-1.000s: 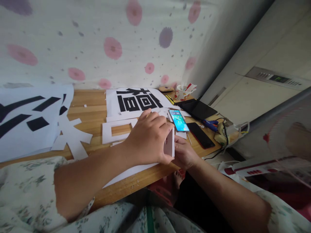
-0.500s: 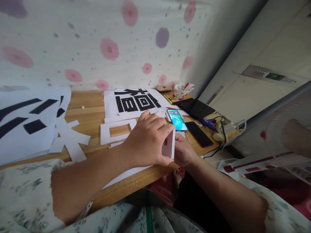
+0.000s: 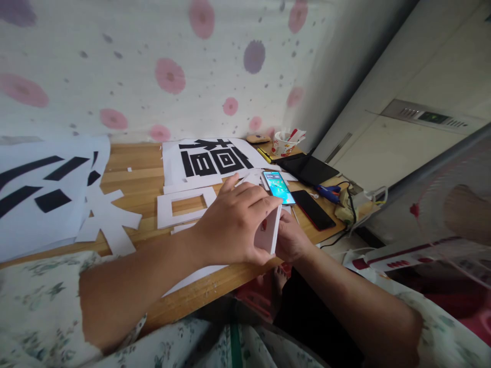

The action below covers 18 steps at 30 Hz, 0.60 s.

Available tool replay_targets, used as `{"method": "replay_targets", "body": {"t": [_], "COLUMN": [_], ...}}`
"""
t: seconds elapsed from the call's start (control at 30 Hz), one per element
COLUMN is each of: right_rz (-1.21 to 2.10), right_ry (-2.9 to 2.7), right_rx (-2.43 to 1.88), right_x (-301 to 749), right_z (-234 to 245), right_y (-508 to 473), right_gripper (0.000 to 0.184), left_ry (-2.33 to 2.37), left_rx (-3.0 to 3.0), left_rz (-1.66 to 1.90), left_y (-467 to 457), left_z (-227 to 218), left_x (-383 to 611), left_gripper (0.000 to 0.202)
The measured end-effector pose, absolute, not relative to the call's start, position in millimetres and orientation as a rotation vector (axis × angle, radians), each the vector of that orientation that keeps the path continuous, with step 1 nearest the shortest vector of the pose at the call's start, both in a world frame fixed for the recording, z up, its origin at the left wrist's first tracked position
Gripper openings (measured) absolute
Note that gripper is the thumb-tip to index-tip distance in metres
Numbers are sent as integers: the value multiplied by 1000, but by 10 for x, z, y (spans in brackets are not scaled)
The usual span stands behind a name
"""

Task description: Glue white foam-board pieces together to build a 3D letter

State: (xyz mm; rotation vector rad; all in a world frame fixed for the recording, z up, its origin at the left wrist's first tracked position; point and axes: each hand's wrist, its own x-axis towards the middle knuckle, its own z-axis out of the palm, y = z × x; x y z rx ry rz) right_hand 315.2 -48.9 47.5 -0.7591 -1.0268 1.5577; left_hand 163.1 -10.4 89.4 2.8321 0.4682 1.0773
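My left hand (image 3: 241,220) spans a thick white board piece (image 3: 270,232), fingers over its top edge and thumb at its bottom edge. The board stands nearly upright at the front edge of the wooden table (image 3: 141,158), and a small dark reddish patch shows on its inner face. On the far side, my right hand (image 3: 293,237) grips the same piece with bent fingers, its fingertips partly hidden. Left of my left hand lies a white rectangular frame cutout (image 3: 164,217). A lit phone (image 3: 279,188) lies just beyond my hands.
Paper sheets with large black characters (image 3: 195,164) lie at the back and left. A star-like white cutout (image 3: 115,217) rests at left. At right are a dark phone (image 3: 313,209), a black tablet (image 3: 309,168), a blue-handled tool (image 3: 329,193), a cable and a patterned cup (image 3: 284,145).
The board piece has turned slightly in my hands, its top edge leaning further right. The left fingertips have shifted a little to the right with it; both hands keep their hold.
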Motion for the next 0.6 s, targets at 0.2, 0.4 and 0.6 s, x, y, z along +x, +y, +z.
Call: {"method": "replay_targets", "body": {"t": [0.2, 0.4, 0.6], "right_rz": [1482, 1476, 1506], "right_ry": [-1016, -1108, -1091], "right_rx": [-814, -800, -768], "right_x": [3116, 3171, 3183], "right_z": [527, 502, 504], "right_y": [-540, -552, -561], "right_gripper": [13, 8, 14], "left_ry": [383, 324, 293], "left_rx": [2815, 2816, 2747], "left_rz": [1168, 1302, 1401], "left_y": [-153, -165, -111], "left_z": [893, 886, 811], "left_x": [1630, 1613, 1637], "left_gripper": [58, 52, 58]}}
